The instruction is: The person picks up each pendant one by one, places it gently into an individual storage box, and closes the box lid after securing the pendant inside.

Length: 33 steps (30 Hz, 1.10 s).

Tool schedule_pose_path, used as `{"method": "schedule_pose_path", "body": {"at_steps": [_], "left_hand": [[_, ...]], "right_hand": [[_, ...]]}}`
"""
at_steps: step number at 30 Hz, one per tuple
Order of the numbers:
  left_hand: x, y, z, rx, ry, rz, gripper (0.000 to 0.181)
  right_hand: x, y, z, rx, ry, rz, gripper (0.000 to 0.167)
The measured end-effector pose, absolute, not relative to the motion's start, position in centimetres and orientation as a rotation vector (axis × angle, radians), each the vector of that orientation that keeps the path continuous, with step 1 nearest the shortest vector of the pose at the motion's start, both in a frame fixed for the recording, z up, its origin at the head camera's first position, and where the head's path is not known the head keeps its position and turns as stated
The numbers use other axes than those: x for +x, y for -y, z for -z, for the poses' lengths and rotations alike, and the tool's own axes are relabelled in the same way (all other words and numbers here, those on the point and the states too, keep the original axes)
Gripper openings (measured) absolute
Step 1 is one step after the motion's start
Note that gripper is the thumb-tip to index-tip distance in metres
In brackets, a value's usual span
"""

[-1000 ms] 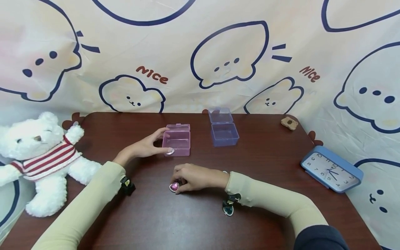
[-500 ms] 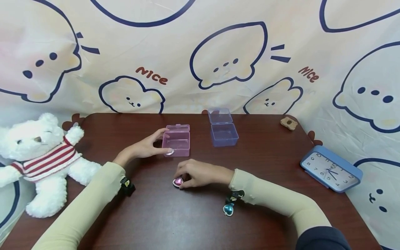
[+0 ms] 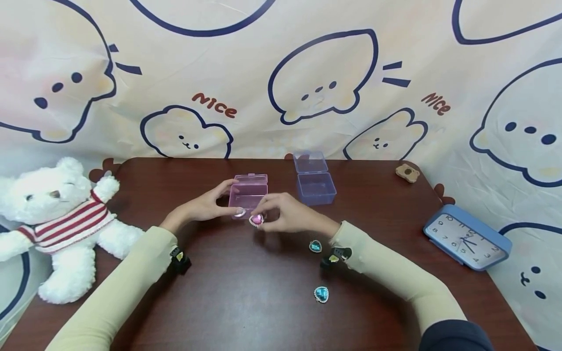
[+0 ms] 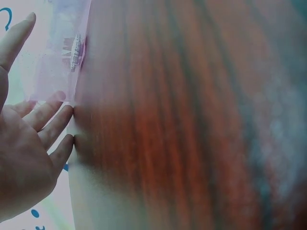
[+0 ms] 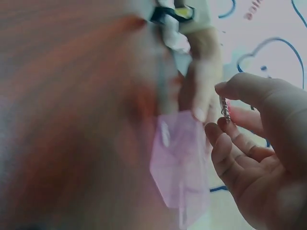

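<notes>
left hand (image 3: 210, 203): grips pink box (image 3: 247, 196) | right hand (image 3: 287, 212): pinches pink gem (image 3: 256, 220)

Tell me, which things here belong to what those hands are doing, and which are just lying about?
Part of the job:
pink box, held by the left hand
pink jewel, pinched by the right hand
probably the two blue jewels and open blue box

Apparently just lying about:
teddy bear
blue clock
small bone-shaped thing

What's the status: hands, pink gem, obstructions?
Left hand holds pink box. Right hand pinches pink gem, outside the box. Lid open; no obstruction seen.
</notes>
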<state>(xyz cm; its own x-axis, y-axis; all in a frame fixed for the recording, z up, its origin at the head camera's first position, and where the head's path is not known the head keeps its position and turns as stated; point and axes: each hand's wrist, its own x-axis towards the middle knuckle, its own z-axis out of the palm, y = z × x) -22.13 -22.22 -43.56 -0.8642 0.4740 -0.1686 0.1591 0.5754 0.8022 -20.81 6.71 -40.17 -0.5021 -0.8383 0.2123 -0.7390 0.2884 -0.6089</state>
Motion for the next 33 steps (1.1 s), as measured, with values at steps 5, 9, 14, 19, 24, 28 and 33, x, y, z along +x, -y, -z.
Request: {"method": "schedule_pose_path", "body": {"at_steps": [5,9,14,19,24,28,33], "left_hand": [[-22.0,22.2,43.4,0.511,-2.437,-1.188,0.095],[-22.1,22.3,43.5,0.499,-2.429,-1.188,0.095],[-22.0,22.2,43.4,0.502,-2.422,-1.191,0.093],[-21.9,22.1,43.2,0.499,-2.424,-1.184,0.092],[-22.1,22.2,43.4,0.492,-2.432,-1.179,0.092],[-22.1,22.2,43.4,0.503,-2.432,-1.173,0.092],[-22.1,22.2,43.3,0.516,-2.431,-1.171,0.093]], "right_hand": [[-22.6,-6.7,39.8,-1.326,-2.475,1.093,0.028],[-23.7,-6.3,40.1,-1.275,-2.505,1.092,0.028],[-24.5,-5.8,40.6,-1.270,-2.519,1.043,0.028],[-25.1,-5.6,41.1,-1.261,-2.564,0.964,0.031],[-25.5,-5.3,41.1,-1.271,-2.590,0.875,0.035],[-25.9,-5.0,41.3,-1.274,-2.602,0.844,0.036],[-26.1,-4.6,41.5,-1.281,-2.617,0.807,0.034]]}}
